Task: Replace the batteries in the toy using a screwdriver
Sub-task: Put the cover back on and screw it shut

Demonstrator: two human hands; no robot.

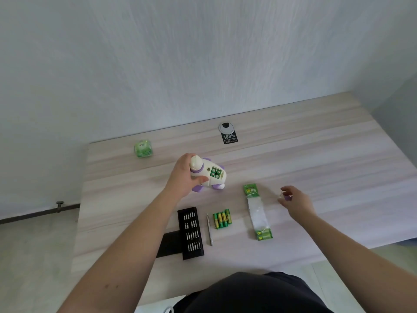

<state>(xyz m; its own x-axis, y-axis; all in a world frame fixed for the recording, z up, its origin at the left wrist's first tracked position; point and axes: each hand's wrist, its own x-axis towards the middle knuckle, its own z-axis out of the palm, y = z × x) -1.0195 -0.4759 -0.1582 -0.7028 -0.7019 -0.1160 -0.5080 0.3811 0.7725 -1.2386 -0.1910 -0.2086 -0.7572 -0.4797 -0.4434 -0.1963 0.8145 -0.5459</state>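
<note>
My left hand [184, 176] grips a white and purple toy [208, 175] lying belly-up on the wooden table [316, 159]; its open battery bay [215, 173] shows green batteries inside. To the right, my right hand [296, 202] pinches a small white and purple piece [284, 196], apparently the bay's cover, just above the table. A thin silver screwdriver [209, 230] lies below the toy. Several loose green batteries [222, 219] lie beside it. A torn green battery pack [258, 212] lies between them and my right hand.
A black tray of screwdriver bits [191, 232] rests left of the screwdriver, partly over its black lid [168, 245]. A green wrapped cube [142, 149] sits at the back left. A grey cable grommet with a black tag [228, 132] sits near the wall.
</note>
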